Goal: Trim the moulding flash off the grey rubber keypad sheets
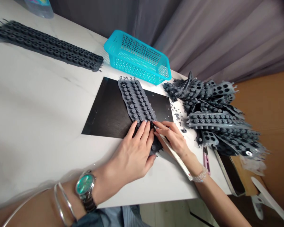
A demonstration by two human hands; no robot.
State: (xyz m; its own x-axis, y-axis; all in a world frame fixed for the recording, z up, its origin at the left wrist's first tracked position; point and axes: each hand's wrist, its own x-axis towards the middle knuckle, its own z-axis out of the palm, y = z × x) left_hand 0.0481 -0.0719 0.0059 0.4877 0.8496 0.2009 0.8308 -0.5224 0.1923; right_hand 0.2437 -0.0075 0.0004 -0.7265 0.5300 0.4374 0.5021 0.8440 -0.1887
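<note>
**A:** Left hand [132, 148] first: how does it stand?

**B:** Spread, its fingertips pressed down on the near end of a gray rubber sheet [136, 101]. The sheet runs from the hand toward 12 o'clock and lies across a black plate [109, 113], with its near end reaching past the plate's edge.

**A:** What lies farther left?

**B:** A long rubber panel [44, 45], at about 10 o'clock from that hand, flat on the white marble table [38, 94].

**A:** And the right hand [172, 138]?

**B:** Fingers drawn together, apparently pinching a white strip [176, 156]. Its tip meets the sheet's near edge at about 10 o'clock from that hand. The grip is partly hidden, so I can't be certain.

**A:** What could go wrong here?

**B:** I'd say a slip of the strip's tip is the main risk: it could tear the thin webbing between the round studs or jab the left fingers just beside it. Uneven pressure could also skew the sheet, since its near end has no plate beneath it.

**A:** Anything farther right?

**B:** Loose rubber crumbs [177, 113] at 12 o'clock from the right hand could get under the sheet and lift it. Past them, a tangled heap of rubber sheets [210, 116] sits at about 2 o'clock.
</note>
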